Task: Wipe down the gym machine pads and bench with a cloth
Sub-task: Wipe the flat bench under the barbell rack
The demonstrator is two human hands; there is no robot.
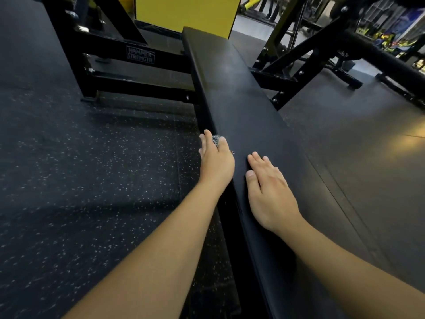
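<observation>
A long black padded bench [232, 88] runs from the bottom of the view away to the upper middle. My left hand [216, 161] presses against the bench's left side edge. A small bit of blue-and-white checked cloth [215, 140] pokes out between its fingers; the rest of the cloth is hidden under the hand. My right hand [269, 189] lies flat, palm down, on the bench's top surface beside the left hand, with nothing in it.
A black steel frame [140, 57] marked Hammer Strength joins the bench on the left. More black frame bars [305, 54] and a thick padded roller [386, 58] stand on the right. A yellow panel [184, 12] rises behind the bench. Speckled rubber floor [92, 157] lies on both sides.
</observation>
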